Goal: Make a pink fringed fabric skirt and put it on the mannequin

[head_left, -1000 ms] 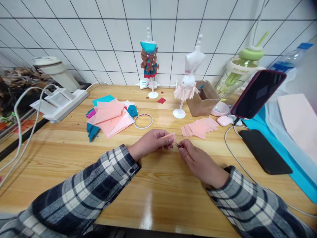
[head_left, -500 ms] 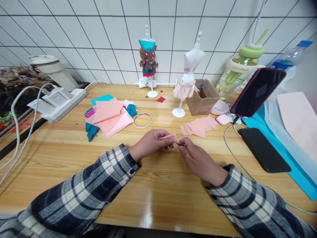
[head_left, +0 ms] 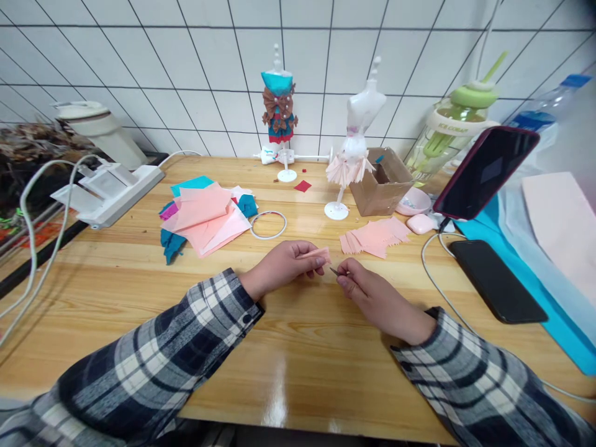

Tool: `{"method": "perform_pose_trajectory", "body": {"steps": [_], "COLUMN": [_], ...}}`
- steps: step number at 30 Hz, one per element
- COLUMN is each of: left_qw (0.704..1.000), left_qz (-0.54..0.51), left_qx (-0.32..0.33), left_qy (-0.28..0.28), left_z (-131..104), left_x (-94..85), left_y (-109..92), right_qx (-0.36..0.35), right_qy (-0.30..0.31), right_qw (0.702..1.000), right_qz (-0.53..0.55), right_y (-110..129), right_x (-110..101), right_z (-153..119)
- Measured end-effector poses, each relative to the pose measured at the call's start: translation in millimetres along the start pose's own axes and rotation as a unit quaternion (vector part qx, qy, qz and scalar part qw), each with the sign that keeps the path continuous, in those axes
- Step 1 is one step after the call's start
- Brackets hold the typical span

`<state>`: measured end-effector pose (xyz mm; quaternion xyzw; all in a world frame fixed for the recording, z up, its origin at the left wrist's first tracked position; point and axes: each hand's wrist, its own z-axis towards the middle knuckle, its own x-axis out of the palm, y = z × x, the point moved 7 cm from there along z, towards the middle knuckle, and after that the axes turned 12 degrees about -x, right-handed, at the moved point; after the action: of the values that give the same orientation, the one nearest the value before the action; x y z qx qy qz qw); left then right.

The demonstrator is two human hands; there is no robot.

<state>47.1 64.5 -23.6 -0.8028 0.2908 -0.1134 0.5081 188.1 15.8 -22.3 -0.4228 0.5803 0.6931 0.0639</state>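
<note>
Near the middle of the wooden table, my left hand (head_left: 291,266) pinches a small folded strip of pink paper (head_left: 320,254). Just right of it, my right hand (head_left: 365,288) grips a thin dark pointed tool (head_left: 334,271), whose tip points at the strip's end with a small gap between. Several pink pieces with jagged edges (head_left: 375,236) lie beyond my right hand. A white mannequin (head_left: 364,115) wears a pleated pink skirt (head_left: 348,169). Another mannequin (head_left: 279,108) is dressed in teal, brown bows and red.
Pink and teal sheets (head_left: 205,217) and a white ring (head_left: 269,225) lie to the left, beyond them a power strip (head_left: 109,195). On the right are a cardboard box (head_left: 382,186), pink bowl (head_left: 413,202), propped phone (head_left: 487,174), flat black phone (head_left: 497,280) and green-lidded bottle (head_left: 449,127).
My right hand has shifted slightly right, drawing the tool's tip a little away from the pink strip. My left hand, still pinching the strip, has moved very slightly left.
</note>
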Motion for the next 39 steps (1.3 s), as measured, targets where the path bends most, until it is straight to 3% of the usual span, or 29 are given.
{"method": "perform_pose_trajectory", "body": {"steps": [6, 13, 31, 39], "left_qw": [0.995, 0.985, 0.961, 0.960], "left_qz": [0.065, 0.130, 0.246, 0.241], "left_qx": [-0.038, -0.034, -0.038, -0.040], "left_qy": [0.070, 0.111, 0.124, 0.135], "left_z": [-4, -3, -8, -9], "left_x": [3.6, 7.0, 14.7, 16.7], "left_y": [-1, -1, -10, -9], "right_qx": [0.005, -0.013, 0.006, 0.007], "right_qy": [0.016, 0.048, 0.084, 0.089], "right_qw": [1.000, 0.999, 0.996, 0.996], "right_qz": [-0.024, -0.017, -0.010, -0.015], "right_y": [-4, 5, 8, 8], "right_x": [-11, -1, 3, 4], "right_z": [-3, -2, -3, -3]}}
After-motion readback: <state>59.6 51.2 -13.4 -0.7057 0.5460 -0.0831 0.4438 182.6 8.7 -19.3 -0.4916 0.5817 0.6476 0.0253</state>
